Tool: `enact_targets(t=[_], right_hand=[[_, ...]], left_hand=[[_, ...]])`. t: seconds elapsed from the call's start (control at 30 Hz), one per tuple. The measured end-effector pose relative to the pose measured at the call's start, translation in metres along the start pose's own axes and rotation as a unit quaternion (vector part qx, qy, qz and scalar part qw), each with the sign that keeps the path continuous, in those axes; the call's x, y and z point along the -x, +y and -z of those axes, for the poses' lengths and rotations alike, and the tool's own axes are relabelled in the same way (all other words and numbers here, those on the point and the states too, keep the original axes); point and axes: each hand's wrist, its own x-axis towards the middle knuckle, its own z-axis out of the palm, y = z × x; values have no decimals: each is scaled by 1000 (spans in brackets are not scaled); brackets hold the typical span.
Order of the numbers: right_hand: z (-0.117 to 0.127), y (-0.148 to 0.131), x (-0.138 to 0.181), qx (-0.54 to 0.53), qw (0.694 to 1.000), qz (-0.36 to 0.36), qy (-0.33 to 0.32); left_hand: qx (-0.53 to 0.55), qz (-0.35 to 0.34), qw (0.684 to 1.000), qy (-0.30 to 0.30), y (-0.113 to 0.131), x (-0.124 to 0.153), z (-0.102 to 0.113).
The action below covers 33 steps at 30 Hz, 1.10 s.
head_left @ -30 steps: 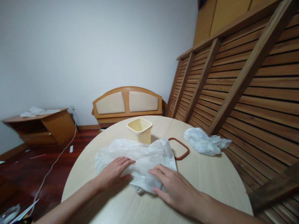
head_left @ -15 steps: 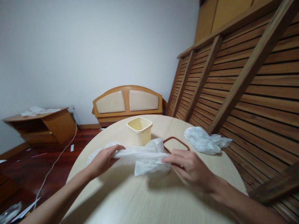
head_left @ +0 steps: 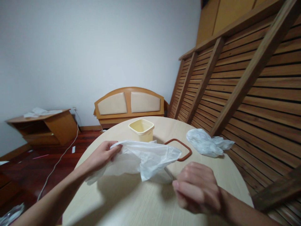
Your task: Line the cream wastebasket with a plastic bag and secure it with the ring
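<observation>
A thin white plastic bag [head_left: 150,157] is spread in the air above the round table. My left hand [head_left: 103,155] pinches its upper left edge between thumb and fingers. Lower down and nearer, my right hand [head_left: 197,188] is closed in a fist, and the bag's lower right part runs to its thumb side. What lies inside that fist is hidden. Behind the bag stands a cream-yellow square tub [head_left: 144,136], open at the top, its lower part covered by the plastic. A brown rounded-square ring [head_left: 188,155] lies flat to the right of the tub, partly overlapped by the bag.
Another crumpled white plastic bag [head_left: 209,142] lies at the right side of the round table [head_left: 131,204]. Slatted wooden panels [head_left: 258,103] lean close on the right. Beyond the table are a headboard [head_left: 129,103] and a low wooden desk [head_left: 44,125]; a cable crosses the floor.
My right hand has moved down and toward me, closing into a fist. The bag, earlier gathered lengthwise between both hands, has spread out, and my left hand has risen slightly.
</observation>
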Motion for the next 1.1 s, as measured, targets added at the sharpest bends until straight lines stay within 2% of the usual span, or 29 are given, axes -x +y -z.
enact_targets(t=[0.03, 0.1, 0.17, 0.23, 0.3, 0.37, 0.47, 0.53, 0.57, 0.67, 0.73, 0.77, 0.8, 0.83, 0.9, 1.0, 1.1], right_hand=[[-2, -7, -3, 23, 999, 16, -27], [-8, -15, -10, 83, 994, 1, -65], [-10, -13, -17, 120, 989, -21, -84], [-8, -5, -22, 114, 988, -32, -95], [0, 7, -27, 57, 990, -61, -112], [13, 21, -30, -47, 984, -122, -125], [27, 43, -29, -201, 948, -227, -92], [29, 59, -23, -241, 927, -284, -41], [28, 65, -19, -242, 921, -304, -24], [19, 74, -6, -186, 911, -367, -41], [13, 67, 0, -107, 909, -399, -57], [10, 59, 3, -67, 908, -407, -68], [7, 50, 5, -34, 906, -413, -90], [4, 41, 8, -14, 901, -415, -127], [-1, 24, 15, 14, 881, -432, -190], [-8, 13, 30, 29, 838, -478, -261], [-17, 19, 46, -23, 797, -528, -293]], left_hand=[[4, 5, 1000, -5, 5, 1, -3], [8, 11, 1000, -20, 15, 5, -6], [13, 14, 999, -40, 24, 9, -7], [16, 17, 998, -54, 29, 12, -4], [2, 9, 998, -58, 30, 11, 2], [-29, -6, 998, -50, 26, 7, 12], [-89, -31, 995, -35, 16, -6, 25], [-153, -50, 987, 3, 7, -13, 28], [-190, -62, 979, 42, 4, -15, 26], [-271, -127, 935, 189, -5, -11, 5], [-294, -201, 911, 207, -9, 0, -18], [-302, -230, 909, 173, -11, 6, -31], [-312, -253, 909, 113, -13, 12, -43], [-319, -266, 907, 66, -17, 18, -53], [-330, -261, 907, -20, -25, 25, -68], [-330, -216, 910, -126, -39, 28, -77], [-319, -188, 911, -180, -50, 30, -77]])
